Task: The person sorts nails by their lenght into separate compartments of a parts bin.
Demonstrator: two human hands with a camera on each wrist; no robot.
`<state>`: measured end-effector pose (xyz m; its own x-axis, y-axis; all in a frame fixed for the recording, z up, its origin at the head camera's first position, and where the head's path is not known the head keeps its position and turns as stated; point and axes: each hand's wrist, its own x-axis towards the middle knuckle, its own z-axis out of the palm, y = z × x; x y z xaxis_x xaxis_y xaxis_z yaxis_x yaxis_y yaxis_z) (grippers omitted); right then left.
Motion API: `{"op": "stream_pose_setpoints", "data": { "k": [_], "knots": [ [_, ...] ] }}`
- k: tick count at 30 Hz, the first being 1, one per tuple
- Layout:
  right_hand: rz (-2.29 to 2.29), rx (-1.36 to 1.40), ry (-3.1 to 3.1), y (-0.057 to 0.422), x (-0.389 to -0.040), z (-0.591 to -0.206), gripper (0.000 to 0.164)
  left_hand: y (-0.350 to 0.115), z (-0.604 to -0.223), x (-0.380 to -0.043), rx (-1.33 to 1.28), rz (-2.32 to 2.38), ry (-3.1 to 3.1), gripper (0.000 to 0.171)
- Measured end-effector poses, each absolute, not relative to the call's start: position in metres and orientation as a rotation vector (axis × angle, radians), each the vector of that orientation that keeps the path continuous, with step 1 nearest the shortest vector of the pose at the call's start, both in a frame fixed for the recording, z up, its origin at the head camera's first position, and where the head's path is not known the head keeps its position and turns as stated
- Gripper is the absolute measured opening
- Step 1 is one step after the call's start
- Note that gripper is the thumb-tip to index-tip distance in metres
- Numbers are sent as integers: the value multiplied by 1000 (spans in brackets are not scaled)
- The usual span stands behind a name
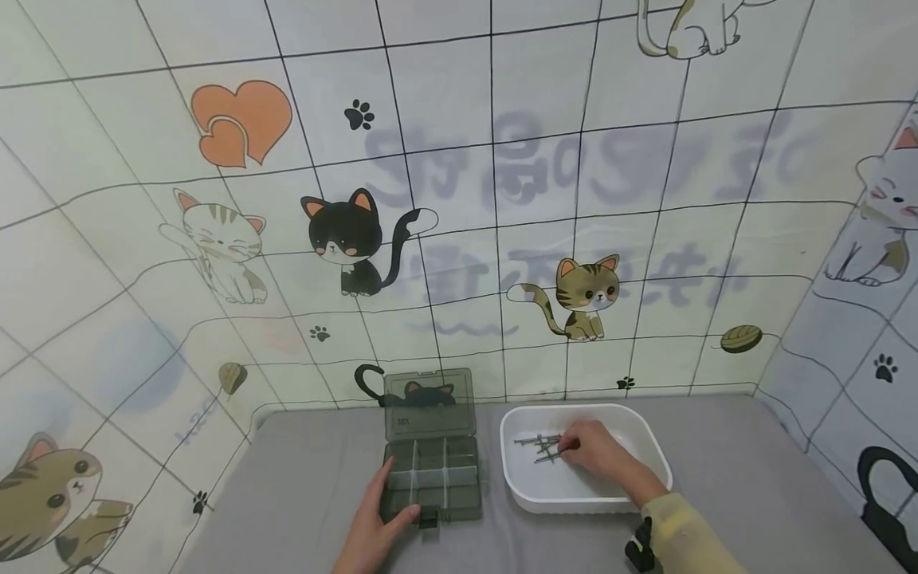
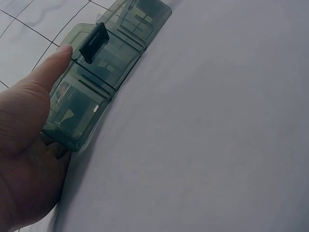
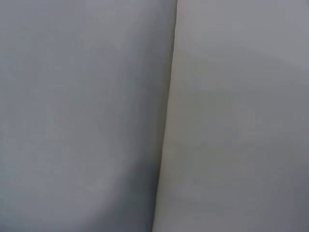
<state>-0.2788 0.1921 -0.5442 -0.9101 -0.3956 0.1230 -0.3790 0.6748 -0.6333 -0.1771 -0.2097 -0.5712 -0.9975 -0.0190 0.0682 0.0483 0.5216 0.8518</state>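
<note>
A green see-through compartment box [image 1: 430, 498] lies with its lid [image 1: 429, 406] raised at the back. Its divided cells show no contents in the head view. My left hand [image 1: 376, 514] grips the box's front left corner, the thumb [image 2: 60, 60] beside the dark latch [image 2: 94, 42] and the other fingers along the left side, partly hidden. Over the white tray [image 1: 566, 505], my right hand [image 1: 598, 453] pinches at a small pile of thin silver screws [image 1: 541, 440]. Its curled fingertips hide the piece they grip. The right wrist view shows neither hand nor screws.
The tray stands just right of the box on a grey cloth-covered table [image 1: 287, 478]. Behind it rises a tiled-pattern curtain [image 1: 459, 319] printed with cats, close to the lid. A dark strap [image 1: 641, 546] is on the right sleeve.
</note>
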Motion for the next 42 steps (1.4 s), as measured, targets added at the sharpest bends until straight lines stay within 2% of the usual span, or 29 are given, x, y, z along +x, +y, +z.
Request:
{"op": "stream_pose_setpoints", "data": {
  "k": [14, 22, 32, 42],
  "knots": [
    [-950, -609, 2819, 192, -275, -537, 14, -211, -574, -177, -66, -1547, -2642, 86],
    [-939, -572, 2770, 195, -267, -527, 8, -211, -573, -178, -34, -1540, -2679, 86],
    [-1063, -692, 2798, 206, -262, -528, 10, -211, -571, -177, -46, -1577, -2663, 86],
    [-1152, -754, 2804, 209, -258, -523, 4, -211, -570, -177, -38, -1575, -2678, 87]
  ]
}}
